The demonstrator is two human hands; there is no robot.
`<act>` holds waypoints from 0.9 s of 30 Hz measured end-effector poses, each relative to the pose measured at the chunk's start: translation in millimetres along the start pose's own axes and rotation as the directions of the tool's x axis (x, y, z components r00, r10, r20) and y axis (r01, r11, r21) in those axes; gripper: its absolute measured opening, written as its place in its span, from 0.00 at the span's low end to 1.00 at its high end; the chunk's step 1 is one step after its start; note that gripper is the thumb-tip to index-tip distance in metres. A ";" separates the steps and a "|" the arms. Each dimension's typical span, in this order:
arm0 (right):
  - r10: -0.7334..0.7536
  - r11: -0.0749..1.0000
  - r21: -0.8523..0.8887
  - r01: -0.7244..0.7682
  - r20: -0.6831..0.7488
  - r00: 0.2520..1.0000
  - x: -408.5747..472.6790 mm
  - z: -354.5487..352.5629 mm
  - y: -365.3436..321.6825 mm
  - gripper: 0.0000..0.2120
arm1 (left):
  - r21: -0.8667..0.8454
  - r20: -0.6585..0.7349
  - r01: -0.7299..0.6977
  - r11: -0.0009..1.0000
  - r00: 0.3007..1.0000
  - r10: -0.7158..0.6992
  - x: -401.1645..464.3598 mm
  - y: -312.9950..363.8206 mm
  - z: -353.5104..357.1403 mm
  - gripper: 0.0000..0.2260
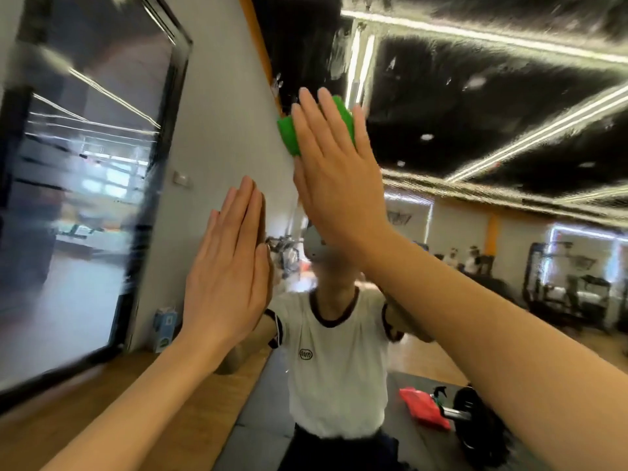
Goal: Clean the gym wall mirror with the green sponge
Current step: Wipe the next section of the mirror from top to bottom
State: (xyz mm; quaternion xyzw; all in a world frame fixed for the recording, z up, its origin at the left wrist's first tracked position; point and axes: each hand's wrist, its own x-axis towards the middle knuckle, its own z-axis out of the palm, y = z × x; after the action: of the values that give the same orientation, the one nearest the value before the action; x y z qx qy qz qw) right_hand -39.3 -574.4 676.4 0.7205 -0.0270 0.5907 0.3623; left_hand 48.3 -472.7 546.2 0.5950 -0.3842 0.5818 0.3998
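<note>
The gym wall mirror (pixel 475 107) fills the right and centre of the head view, streaked with wet smears near its upper part. My right hand (pixel 336 171) presses the green sponge (pixel 289 130) flat against the glass near the mirror's left edge, fingers straight. Most of the sponge is hidden under the palm. Lower and to the left, my left hand (pixel 231 270) lies flat with straight fingers against the mirror's left edge. My own reflection in a white shirt shows in the glass below the hands.
A white wall (pixel 217 137) adjoins the mirror on the left, then a dark-framed window (pixel 85 185). A blue and white carton (pixel 164 329) stands at the wall's foot. The mirror reflects a red bag (pixel 424 406), a spray bottle, a barbell plate and gym machines.
</note>
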 end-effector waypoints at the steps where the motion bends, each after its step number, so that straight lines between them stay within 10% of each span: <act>1: -0.046 0.999 0.004 0.046 0.010 0.999 -2.3 -3.2 12.7 0.26 | 0.000 -0.004 -0.003 1.000 1.000 0.003 -0.3 -0.2 0.4 0.25; 9: 0.410 0.911 0.058 -0.408 -0.038 0.911 -56.8 -33.0 117.6 0.27 | 0.008 -0.014 0.017 1.000 1.000 -0.017 0.0 0.5 2.9 0.25; 22: -0.218 0.975 0.088 0.205 0.179 0.959 -259.2 -31.2 -4.3 0.28 | 0.020 0.044 -0.021 1.000 0.999 0.020 -24.9 22.0 9.8 0.26; 27: 0.065 0.992 0.108 -0.063 -0.015 0.998 -99.0 -9.8 4.4 0.25 | 0.008 0.032 -0.031 0.999 0.999 0.031 -25.1 21.8 11.3 0.26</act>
State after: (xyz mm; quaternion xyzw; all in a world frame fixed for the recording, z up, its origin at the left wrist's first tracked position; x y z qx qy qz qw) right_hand -79.3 -610.7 592.7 0.7322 -0.0150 0.6092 0.3042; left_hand 31.9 -491.7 521.7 0.5997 -0.3970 0.5804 0.3819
